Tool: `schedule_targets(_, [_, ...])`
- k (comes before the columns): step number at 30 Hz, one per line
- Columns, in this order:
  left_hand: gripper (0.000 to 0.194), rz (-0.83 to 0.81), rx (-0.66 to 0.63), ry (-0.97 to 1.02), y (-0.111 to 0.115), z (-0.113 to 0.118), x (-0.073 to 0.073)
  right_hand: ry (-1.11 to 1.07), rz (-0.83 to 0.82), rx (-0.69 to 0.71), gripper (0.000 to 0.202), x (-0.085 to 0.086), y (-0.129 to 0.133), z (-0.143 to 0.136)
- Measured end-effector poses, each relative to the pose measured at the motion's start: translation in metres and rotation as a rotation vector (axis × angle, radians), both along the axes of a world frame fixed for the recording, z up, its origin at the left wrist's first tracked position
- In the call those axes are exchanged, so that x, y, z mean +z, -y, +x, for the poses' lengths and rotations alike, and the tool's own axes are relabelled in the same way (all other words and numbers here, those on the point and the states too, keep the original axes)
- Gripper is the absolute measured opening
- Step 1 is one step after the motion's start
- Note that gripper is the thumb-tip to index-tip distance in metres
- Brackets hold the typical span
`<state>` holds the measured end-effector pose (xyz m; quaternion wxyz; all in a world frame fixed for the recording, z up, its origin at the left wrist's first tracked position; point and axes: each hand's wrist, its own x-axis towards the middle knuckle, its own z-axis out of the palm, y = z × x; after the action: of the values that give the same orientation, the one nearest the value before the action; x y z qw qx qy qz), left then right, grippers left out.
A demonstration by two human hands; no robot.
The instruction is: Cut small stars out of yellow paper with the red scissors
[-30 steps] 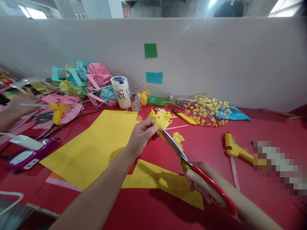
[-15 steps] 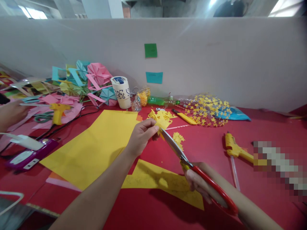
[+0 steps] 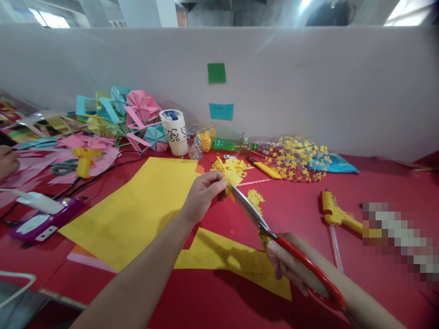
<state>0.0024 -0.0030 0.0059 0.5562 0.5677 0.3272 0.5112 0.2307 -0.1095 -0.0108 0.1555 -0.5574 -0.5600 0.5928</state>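
Observation:
My left hand [image 3: 205, 194] pinches a small piece of yellow paper [image 3: 233, 177] between thumb and fingers. In my right hand [image 3: 286, 258] are red-handled scissors [image 3: 248, 205], their blade tips touching the paper beside my left thumb. Below both hands lies a yellow paper strip [image 3: 212, 251] with faint drawn outlines. A large yellow sheet [image 3: 151, 201] rests to the left, partly hidden by my forearm. Small cut yellow stars [image 3: 255, 198] sit just behind the blades, and a heap of yellow scraps [image 3: 222, 165] is beyond my left hand.
Farther back stand a white tumbler [image 3: 174, 135], a green plastic bottle [image 3: 224, 145], a star-covered bottle [image 3: 298, 157] and a yellow cutter [image 3: 265, 169]. One glue gun [image 3: 338, 212] lies right, another [image 3: 84, 160] left near a purple power strip [image 3: 44, 224]. Another person's hand [image 3: 7, 162] is far left.
The scissor handles have moved slightly down and right, with the tips still at the paper. My left hand stays put. The other person's hand at far left has drawn back toward the edge.

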Motion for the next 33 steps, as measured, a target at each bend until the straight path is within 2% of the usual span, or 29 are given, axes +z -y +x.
schedule_targets(8, [0.018,-0.009,-0.019,-0.003,-0.002,-0.0025,0.0019,0.017,0.006,0.003,0.059,0.0042,-0.0016,0.0002])
schedule_targets(13, [0.017,0.002,-0.05,0.0,-0.003,-0.0041,0.0012,0.034,0.0,0.003,0.066,0.0025,-0.0024,0.0004])
schedule_targets(27, [0.019,0.016,-0.063,-0.017,-0.0051,-0.0055,-0.0028,0.084,0.083,-0.027,0.064,0.0092,0.0011,-0.0026])
schedule_targets(33, [0.021,0.04,-0.066,-0.005,0.0001,-0.0011,-0.0017,0.006,0.097,-0.017,0.067,0.0097,-0.0001,-0.0035])
